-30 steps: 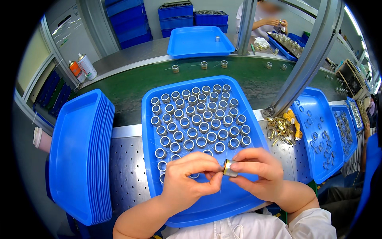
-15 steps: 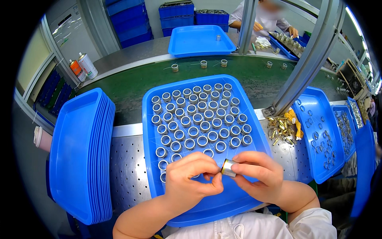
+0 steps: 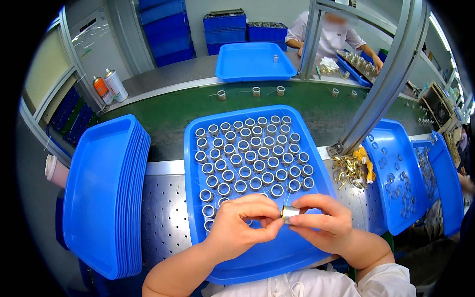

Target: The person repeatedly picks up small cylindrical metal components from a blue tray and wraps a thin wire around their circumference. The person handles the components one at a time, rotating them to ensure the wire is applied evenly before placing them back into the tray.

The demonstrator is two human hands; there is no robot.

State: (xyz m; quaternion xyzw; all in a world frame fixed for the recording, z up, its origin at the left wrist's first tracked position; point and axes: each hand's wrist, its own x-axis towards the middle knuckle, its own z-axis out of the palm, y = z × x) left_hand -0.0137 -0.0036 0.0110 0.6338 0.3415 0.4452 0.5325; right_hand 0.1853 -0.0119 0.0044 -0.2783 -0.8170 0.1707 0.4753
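My right hand [image 3: 324, 221] grips a short silver metal cylinder [image 3: 290, 213] with a yellow-and-dark rim at its left end. The thumb and fingers of my left hand [image 3: 250, 221] are pinched together at that rim; whether a finer part sits between them is hidden. Both hands are over the near part of a large blue tray [image 3: 277, 257]. Rows of similar upright open metal cylinders [image 3: 245, 173] fill its middle and far part, with thin clear strands between some of them. My hands cover a few of the nearest ones.
At left rises a stack of blue trays [image 3: 101, 198]. A green conveyor belt [image 3: 173, 116] carries several small cylinders behind. Right of a metal post [image 3: 378, 89] lie brass-coloured pieces [image 3: 347, 171] and a blue tray of rings [image 3: 396, 218]. Across the belt a co-worker [image 3: 334, 37] handles parts.
My left fingertips have closed in on the cylinder's rim, and the cylinder has turned more level. The view has shifted slightly. The co-worker's hands have moved.
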